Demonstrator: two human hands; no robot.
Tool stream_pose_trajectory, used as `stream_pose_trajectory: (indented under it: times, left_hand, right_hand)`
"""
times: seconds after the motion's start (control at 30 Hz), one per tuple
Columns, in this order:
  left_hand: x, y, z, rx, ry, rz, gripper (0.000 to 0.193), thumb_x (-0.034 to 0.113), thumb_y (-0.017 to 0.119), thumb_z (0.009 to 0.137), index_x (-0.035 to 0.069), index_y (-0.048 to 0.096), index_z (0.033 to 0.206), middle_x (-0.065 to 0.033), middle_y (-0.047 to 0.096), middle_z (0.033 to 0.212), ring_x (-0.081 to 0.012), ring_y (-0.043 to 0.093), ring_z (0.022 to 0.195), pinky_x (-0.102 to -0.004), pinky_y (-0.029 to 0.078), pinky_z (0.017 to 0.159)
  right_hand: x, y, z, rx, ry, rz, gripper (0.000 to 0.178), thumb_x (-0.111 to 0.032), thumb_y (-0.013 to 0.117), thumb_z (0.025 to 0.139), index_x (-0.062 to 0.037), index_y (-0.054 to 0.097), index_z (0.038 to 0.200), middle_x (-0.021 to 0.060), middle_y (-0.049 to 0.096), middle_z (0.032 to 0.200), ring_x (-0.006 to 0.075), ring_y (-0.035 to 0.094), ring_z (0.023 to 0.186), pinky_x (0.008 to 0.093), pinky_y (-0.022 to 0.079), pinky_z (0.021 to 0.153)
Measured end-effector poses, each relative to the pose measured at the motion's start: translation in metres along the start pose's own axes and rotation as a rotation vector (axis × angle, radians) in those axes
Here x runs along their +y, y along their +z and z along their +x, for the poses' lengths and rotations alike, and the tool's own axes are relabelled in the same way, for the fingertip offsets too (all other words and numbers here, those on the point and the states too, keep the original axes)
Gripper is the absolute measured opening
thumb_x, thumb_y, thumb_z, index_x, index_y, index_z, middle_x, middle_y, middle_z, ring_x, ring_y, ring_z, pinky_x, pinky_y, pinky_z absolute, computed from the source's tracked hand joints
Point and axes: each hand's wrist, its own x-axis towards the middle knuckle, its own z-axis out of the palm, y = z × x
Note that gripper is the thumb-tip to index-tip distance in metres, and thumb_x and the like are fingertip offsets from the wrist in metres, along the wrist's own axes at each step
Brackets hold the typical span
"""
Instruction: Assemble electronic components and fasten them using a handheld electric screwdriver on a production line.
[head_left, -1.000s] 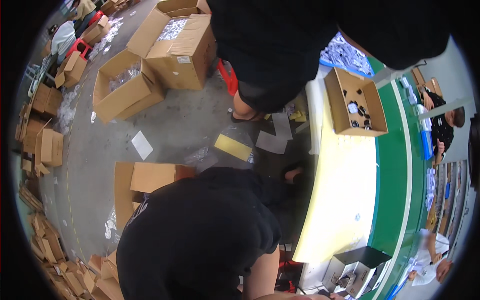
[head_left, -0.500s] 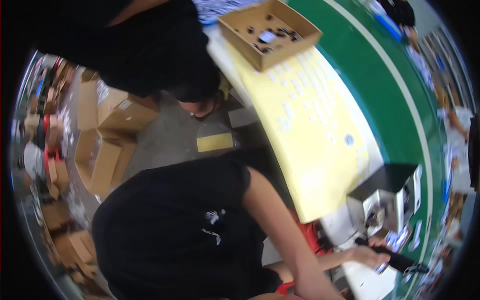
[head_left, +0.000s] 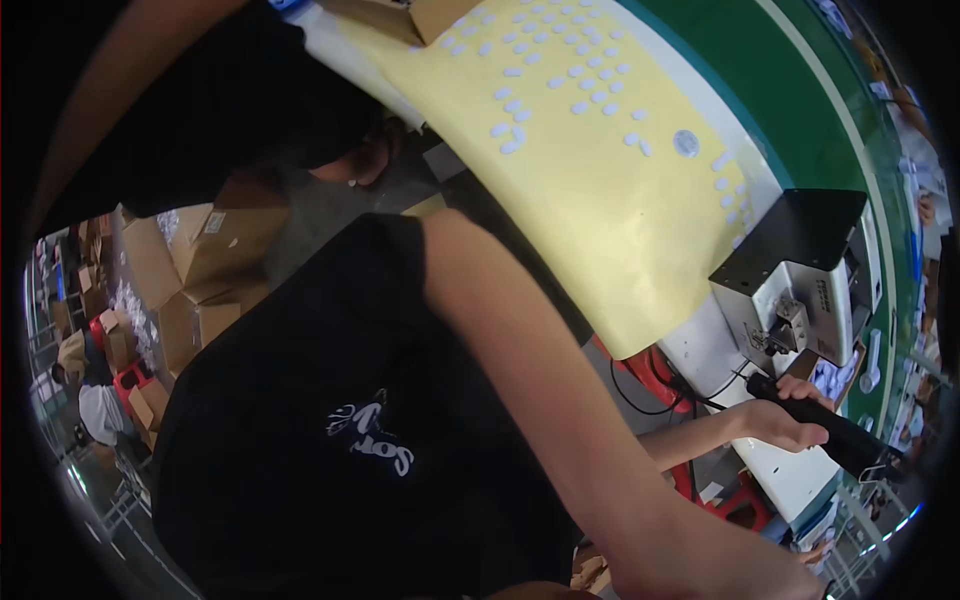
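My left forearm (head_left: pixel 590 430) runs bare from a black sleeve across to the lower right rim, where the wrist is cut off and the fingers do not show. Behind that arm a second forearm reaches right; my right hand (head_left: pixel 785 426) closes round a black cylindrical electric screwdriver (head_left: pixel 848 437). Its thin tip points up and left, toward a silver metal machine (head_left: pixel 825 305) with a slanted black plate (head_left: pixel 800 225) and a small metal mechanism (head_left: pixel 790 325). A cord leaves the screwdriver's rear end.
Several small white oval pieces (head_left: pixel 598 97) and a pale round disc (head_left: pixel 685 143) lie on a yellow sheet (head_left: pixel 610 240). A cardboard tray (head_left: pixel 440 15) stands at the far end. A co-worker in black (head_left: pixel 250 110) is at upper left. Open cartons (head_left: pixel 235 240), a red stool (head_left: pixel 740 505) and a wrench (head_left: pixel 873 360) are around.
The view has swung and sharpened; the table, tray and metal machine now appear higher up. My right hand and the screwdriver also appear higher, the screwdriver still gripped.
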Motion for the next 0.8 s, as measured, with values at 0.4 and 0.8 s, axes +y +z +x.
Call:
stream_pose_trajectory:
  times: [0.4,0.8]
  left_hand:
    - [-0.027,-0.113,-0.042,0.170,-0.134,0.699,0.013,0.002,0.061,0.077,0.005,0.059,0.089,-0.0048,0.058,0.083,-0.0168,0.057,0.080,-0.0273,0.045,0.071]
    - [-0.012,-0.255,-0.088,0.545,-0.449,1.836,0.046,0.017,0.064,0.078,0.000,0.049,0.118,-0.0171,0.054,0.108,-0.0311,0.051,0.105,-0.0397,0.038,0.092]
  right_hand:
    - [0.001,-0.013,-0.004,-0.046,0.009,0.117,0.069,-0.068,0.042,0.081,0.0011,0.045,0.086,0.0060,0.040,0.057,0.0123,0.036,0.043,0.0234,0.030,0.041]
    - [0.010,-0.060,0.036,0.289,-0.084,-0.309,0.024,-0.021,0.065,0.083,0.0009,0.055,0.084,0.0029,0.049,0.061,0.0094,0.043,0.049,0.0237,0.034,0.043]
